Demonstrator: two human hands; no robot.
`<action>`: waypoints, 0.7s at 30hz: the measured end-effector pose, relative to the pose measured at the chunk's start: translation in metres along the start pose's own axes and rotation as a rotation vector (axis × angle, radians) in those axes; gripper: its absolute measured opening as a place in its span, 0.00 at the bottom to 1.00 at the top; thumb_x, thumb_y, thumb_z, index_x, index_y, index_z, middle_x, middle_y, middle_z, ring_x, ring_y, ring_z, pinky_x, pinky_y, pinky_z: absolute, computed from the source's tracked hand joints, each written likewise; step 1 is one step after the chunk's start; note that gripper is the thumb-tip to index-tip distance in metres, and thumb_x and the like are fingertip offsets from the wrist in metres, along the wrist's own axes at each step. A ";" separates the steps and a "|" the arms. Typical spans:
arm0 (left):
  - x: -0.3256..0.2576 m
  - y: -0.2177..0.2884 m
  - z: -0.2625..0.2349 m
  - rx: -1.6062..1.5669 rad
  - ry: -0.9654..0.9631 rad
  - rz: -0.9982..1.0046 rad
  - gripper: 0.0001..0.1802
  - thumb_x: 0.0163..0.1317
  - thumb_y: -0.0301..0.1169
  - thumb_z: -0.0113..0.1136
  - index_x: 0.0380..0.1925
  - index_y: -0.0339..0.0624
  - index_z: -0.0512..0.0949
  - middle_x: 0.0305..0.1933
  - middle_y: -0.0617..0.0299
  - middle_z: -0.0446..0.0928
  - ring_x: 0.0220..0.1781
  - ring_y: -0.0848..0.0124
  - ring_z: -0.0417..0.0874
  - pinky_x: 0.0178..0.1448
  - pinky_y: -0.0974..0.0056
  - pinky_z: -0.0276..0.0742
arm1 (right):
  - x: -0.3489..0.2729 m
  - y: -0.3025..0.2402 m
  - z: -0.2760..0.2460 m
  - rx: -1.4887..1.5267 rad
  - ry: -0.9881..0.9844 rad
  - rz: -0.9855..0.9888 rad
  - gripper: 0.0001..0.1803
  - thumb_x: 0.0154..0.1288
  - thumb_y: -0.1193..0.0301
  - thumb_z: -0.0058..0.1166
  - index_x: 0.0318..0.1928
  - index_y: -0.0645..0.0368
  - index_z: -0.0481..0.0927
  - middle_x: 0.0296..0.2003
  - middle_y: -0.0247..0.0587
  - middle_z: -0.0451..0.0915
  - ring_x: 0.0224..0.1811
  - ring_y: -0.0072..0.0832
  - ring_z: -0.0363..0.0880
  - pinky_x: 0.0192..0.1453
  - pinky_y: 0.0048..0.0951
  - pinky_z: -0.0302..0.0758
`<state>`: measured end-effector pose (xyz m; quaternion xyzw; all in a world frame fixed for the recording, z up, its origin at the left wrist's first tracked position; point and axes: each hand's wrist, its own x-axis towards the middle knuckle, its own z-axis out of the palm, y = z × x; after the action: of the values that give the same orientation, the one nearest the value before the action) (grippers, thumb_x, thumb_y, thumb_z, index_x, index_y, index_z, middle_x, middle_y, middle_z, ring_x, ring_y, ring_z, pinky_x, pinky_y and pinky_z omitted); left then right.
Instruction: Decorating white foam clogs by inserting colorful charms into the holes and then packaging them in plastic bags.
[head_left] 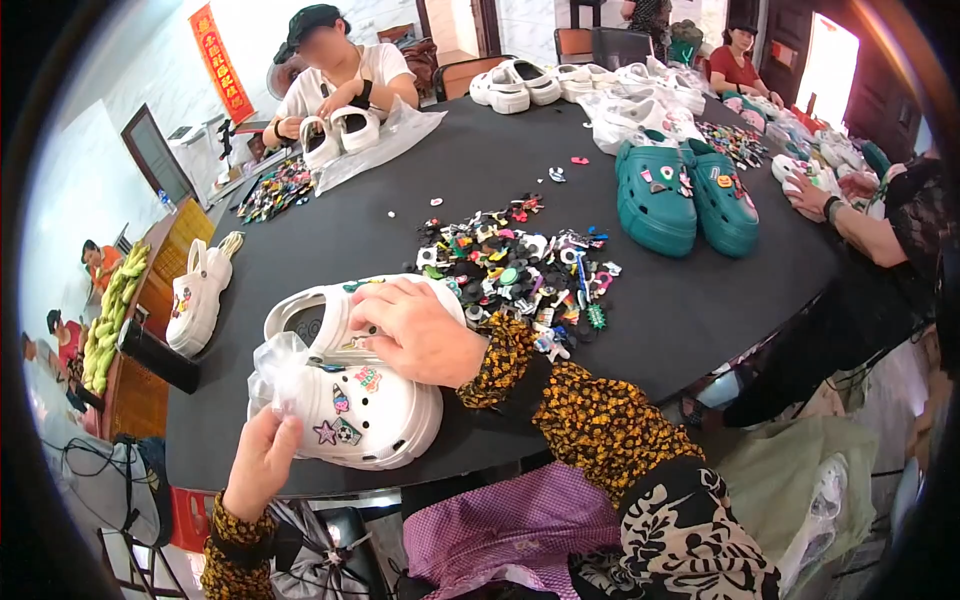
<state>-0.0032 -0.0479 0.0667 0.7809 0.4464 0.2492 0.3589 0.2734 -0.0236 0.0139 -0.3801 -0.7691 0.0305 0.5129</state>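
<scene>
Pinching clear plastic [276, 366], my left hand [262, 450] sits lower left in the head view, beside the front white clog [388, 420], whose long axis runs rightward to its toe. My right hand [415, 330], nearer that toe, curls above; I cannot tell whether it grips anything.

Smooth, low-sheen, round-toed white plastic clogs [400, 435]; crinkled, glossy, translucent plastic wrap [275, 365]; small multicoloured glossy plastic charms [509, 275]; smooth, matt, curved-edged dark-grey tabletop [330, 235].
</scene>
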 end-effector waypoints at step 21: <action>-0.018 -0.113 -0.025 0.112 0.669 0.234 0.20 0.62 0.18 0.53 0.56 0.34 0.71 0.55 0.54 0.71 0.51 0.65 0.78 0.51 0.64 0.76 | 0.064 -0.030 -0.016 -0.146 -0.389 -0.077 0.13 0.62 0.69 0.49 0.45 0.55 0.81 0.46 0.42 0.81 0.55 0.41 0.73 0.61 0.43 0.64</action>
<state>-0.0879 -0.0160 -0.0074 0.7204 0.4596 0.5057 0.1184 0.2579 -0.0114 0.0837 -0.3736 -0.8677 0.0279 0.3268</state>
